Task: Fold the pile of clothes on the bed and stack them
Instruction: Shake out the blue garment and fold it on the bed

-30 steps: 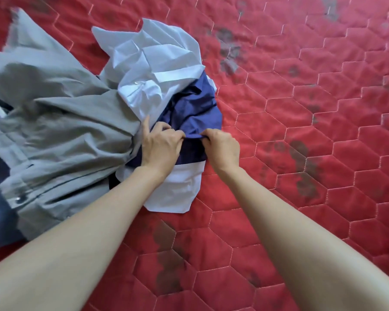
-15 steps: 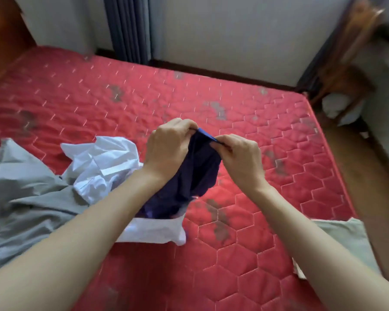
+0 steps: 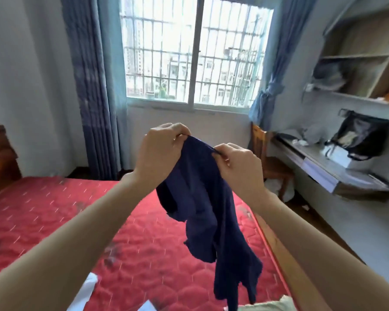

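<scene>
Dangling navy garment (image 3: 211,212), seemingly two-handed grip

A bright barred window (image 3: 195,55) fills the far white wall, framed by blue curtains (image 3: 88,86). A red quilted mattress (image 3: 43,216) lies below. On the right, a wooden chair (image 3: 270,162), a grey desk (image 3: 328,167) carrying a black bag (image 3: 362,135), and open wall shelves (image 3: 364,57).

**Lighting and image quality**

Daylight enters through the barred, white-framed window (image 3: 195,52), which is overexposed. The room interior is evenly lit with soft shadows. Wide-angle distortion bends the blue-grey pleated curtains (image 3: 88,86) and pale wooden wall shelves (image 3: 364,55). Edges show slight blur.
</scene>
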Tool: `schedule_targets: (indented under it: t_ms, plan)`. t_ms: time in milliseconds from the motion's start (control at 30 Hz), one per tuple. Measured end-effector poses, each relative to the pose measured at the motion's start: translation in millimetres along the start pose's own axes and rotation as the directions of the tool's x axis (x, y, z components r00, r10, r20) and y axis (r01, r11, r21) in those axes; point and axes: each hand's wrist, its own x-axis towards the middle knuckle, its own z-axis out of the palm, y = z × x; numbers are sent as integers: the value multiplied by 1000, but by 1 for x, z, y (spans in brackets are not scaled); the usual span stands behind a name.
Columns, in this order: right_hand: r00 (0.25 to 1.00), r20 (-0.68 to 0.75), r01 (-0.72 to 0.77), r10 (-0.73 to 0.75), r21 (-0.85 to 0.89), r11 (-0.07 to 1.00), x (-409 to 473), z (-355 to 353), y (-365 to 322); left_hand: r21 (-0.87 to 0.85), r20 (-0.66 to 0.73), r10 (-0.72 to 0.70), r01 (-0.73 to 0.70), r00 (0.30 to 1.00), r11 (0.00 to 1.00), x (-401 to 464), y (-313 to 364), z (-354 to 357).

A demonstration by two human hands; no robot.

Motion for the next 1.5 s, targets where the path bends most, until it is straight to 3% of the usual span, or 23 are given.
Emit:
schedule_targets:
  t_ms: [133,267,367,467,533,733,900,967,1100,1233,1333,1400,1500]
  plan:
    - [987,76,-134,140,-71,988,1,-59,12,-12,-6,5,-5,1000,1000,25,66,-11]
    - [900,175,-371,398,-168,913,-44,-76,45,-8,-21,19,-19,1000,1000,38,107,-20]
    - [820,234,-507,522,-125,853,-83,-76,56,-26,-6,18,-18,1000,1000,50,118,-25]
    - [787,191,-591,586,-37,806,-95,-82,44,-43,29,-20,22,999,999,59,126,-28]
    - [799,125,-597,588,55,800,-87,-90,28,-77,47,-84,88,995,993,63,131,-30]
    - [922,38,-385,385,189,903,-44,-108,-45,-230,79,-342,351,936,908,75,141,-32]
    - [944,44,-324,327,-68,944,-19,-86,-67,-411,137,-456,469,879,781,86,141,-44]
    - [938,24,-344,345,-24,939,-9,-85,-60,-473,157,-420,441,894,763,88,133,-57]
    - [952,8,-301,304,175,937,19,-101,-48,-323,190,-226,278,955,905,89,102,-82]
    - [982,57,-186,180,142,972,49,-111,-54,-275,326,-152,247,933,929,69,87,-102]
    - [981,137,-156,140,109,982,68,-114,-63,21,358,-185,190,915,981,58,80,-106]
    - [978,178,-123,108,76,989,77,-112,-69,200,270,-220,168,938,965,52,72,-99]
    - [976,207,-86,72,58,995,83,-108,-75,344,82,-160,123,984,931,50,69,-96]
